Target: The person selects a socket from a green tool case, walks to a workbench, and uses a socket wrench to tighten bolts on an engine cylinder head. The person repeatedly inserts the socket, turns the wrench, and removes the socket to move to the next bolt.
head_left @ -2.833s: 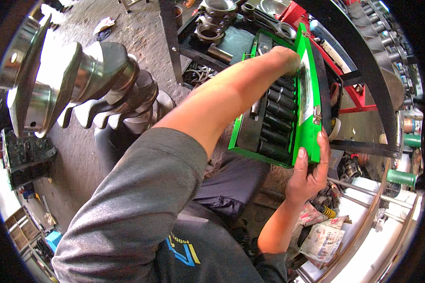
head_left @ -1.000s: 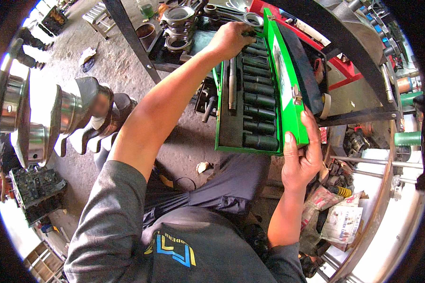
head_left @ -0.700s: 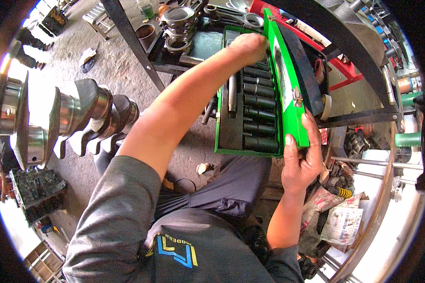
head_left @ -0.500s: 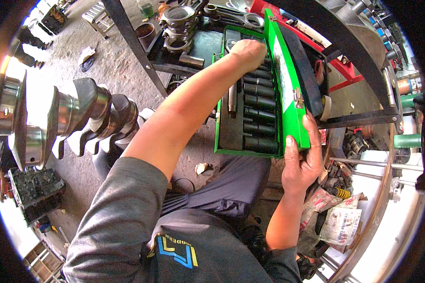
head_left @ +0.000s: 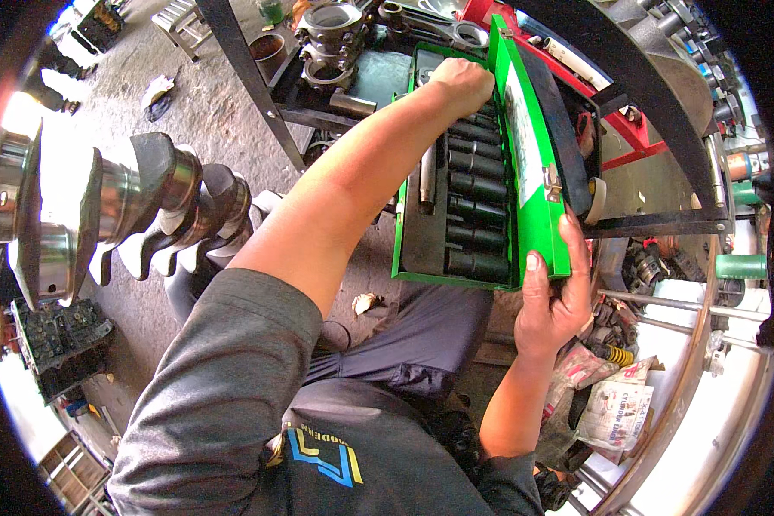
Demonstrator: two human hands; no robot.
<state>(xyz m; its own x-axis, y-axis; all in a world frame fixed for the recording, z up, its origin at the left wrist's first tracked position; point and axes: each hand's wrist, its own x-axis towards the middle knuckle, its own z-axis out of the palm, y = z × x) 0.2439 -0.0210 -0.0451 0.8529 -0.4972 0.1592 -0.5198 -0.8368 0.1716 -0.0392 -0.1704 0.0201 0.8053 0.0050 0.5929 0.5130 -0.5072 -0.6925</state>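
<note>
A green metal socket set case [head_left: 397, 232] stands open in front of me, its lid [head_left: 537, 185] raised on the right. Several black sockets [head_left: 478, 187] lie in a row inside, beside a long steel bar handle [head_left: 426, 179]. At the far end of the case, my left hand [head_left: 461, 86] is closed over the sockets with its knuckles up. Its fingertips, and whatever they hold, are hidden. My right hand [head_left: 549, 301] grips the near corner of the lid, thumb on the inner side and fingers around the outer side.
On the bench, connecting rods [head_left: 331, 43] and a steel cylinder [head_left: 351, 106] lie beyond the case. A large crankshaft [head_left: 129, 202] extends along the left. An engine block [head_left: 60, 344] sits on the floor. Dark bench legs [head_left: 245, 77] and a red stand [head_left: 632, 138] flank the case.
My left hand has shifted slightly farther and to the right within the case's far end. My right hand keeps its hold on the lid.
</note>
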